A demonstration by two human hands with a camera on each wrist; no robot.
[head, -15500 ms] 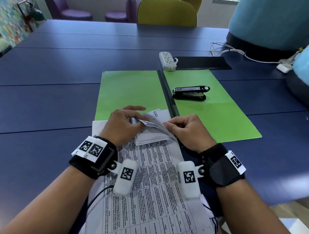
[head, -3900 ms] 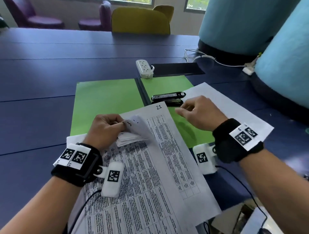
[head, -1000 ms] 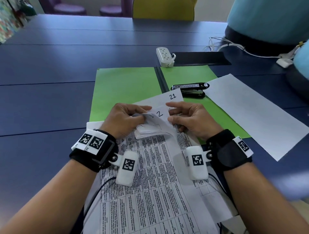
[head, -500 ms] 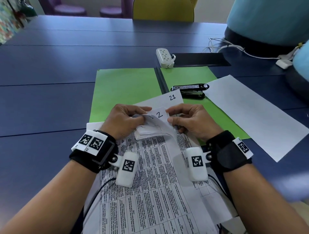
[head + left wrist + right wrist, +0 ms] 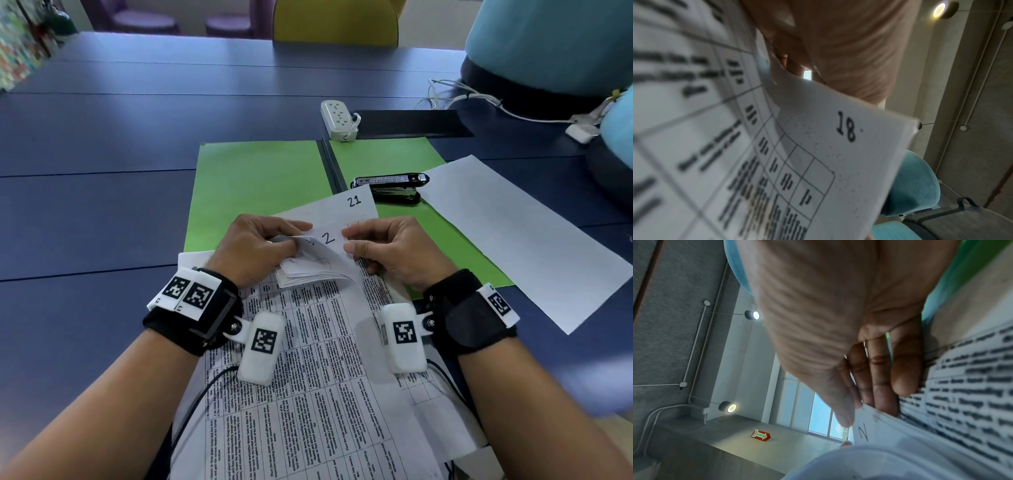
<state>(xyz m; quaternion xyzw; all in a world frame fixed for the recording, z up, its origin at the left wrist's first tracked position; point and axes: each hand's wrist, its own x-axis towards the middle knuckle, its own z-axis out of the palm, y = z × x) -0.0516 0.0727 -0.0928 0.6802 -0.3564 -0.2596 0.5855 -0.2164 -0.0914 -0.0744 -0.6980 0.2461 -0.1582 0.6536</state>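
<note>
A stack of printed sheets with tables of text lies on the blue table before me. My left hand grips the lifted top corners of several sheets, fanned upward. My right hand pinches the corner of the sheet marked 2 between thumb and forefinger. In the right wrist view the thumb presses that sheet. The left wrist view shows a sheet marked 18 under the left hand. A sheet marked 21 lies slanted beneath the hands.
An open green folder lies under the papers, with a black stapler on its right half. A blank white sheet lies to the right. A white power strip and a black pad sit farther back.
In the last second the sheet marked 2 has been drawn up a little between both hands. Earlier, the right hand laid a sheet on the table at the right and came back.
</note>
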